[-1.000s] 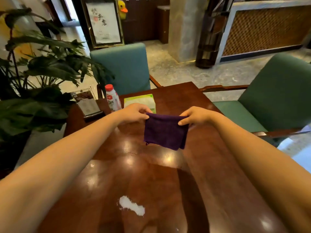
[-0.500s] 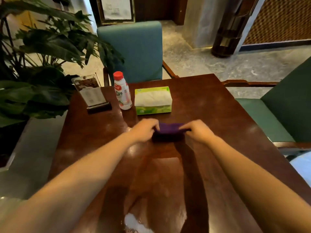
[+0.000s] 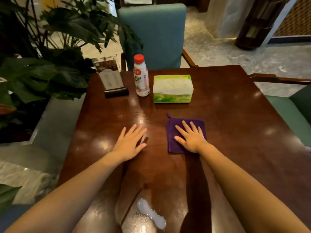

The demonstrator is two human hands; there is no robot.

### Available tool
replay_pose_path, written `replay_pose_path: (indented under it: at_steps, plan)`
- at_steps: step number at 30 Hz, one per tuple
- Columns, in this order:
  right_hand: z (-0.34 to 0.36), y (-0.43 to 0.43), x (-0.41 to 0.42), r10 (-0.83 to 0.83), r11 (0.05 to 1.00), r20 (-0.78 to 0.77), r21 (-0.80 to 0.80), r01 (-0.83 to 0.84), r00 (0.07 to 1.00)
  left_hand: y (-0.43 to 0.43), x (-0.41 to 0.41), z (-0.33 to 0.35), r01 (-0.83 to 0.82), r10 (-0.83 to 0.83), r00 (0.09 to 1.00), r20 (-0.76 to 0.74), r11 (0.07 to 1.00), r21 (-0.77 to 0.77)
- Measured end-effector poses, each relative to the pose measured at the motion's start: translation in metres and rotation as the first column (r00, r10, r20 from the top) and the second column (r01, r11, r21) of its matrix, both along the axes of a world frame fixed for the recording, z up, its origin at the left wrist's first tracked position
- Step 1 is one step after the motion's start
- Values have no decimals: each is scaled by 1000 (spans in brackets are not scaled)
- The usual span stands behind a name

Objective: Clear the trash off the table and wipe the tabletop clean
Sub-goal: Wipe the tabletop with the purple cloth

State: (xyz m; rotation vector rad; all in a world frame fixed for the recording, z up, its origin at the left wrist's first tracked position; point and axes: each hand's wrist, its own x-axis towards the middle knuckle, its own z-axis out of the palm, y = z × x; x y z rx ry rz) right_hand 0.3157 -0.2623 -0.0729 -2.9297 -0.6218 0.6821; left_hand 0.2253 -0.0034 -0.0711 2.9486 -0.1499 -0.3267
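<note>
1. The cloth (image 3: 183, 132), folded to a rough square, is laid flat on the table (image 3: 235, 115), nearer the viewer than the tissue box (image 3: 173, 89) and slightly to its right.
2. The right hand (image 3: 191, 137) is pressed flat on the cloth, fingers spread, nothing gripped.
3. The spill (image 3: 151, 214) is seen at the table's near edge, well apart from the cloth, toward the viewer and slightly left; its long axis runs obliquely, far-left to near-right.
4. A pull back toward the body is judged to be required, the right hand being the one on the cloth.
5. The left hand (image 3: 130, 143) is held open and empty, left of the cloth, on or just above the wood.
6. The bottle (image 3: 141, 76) is stood upright just left of the box.
</note>
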Motion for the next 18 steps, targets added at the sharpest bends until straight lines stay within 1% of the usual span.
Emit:
replay_pose_path:
  at_steps: [4, 7, 14, 18]
  plan:
    - [-26, 8, -8, -19, 1000, 134, -19, 22, 991, 48, -19, -20, -153, 162, 984, -75, 981, 116]
    - [-30, 13, -1, -15, 999, 179, -28, 21, 984, 58, -25, -33, -209, 219, 971, -99, 972, 104]
    - [-33, 63, 18, -50, 999, 180, 1, 51, 982, 60, -26, -43, -200, 202, 979, -11, 978, 63]
    - [-30, 98, 25, -33, 999, 174, 14, 31, 984, 59, -26, -42, -190, 190, 982, -20, 982, 21]
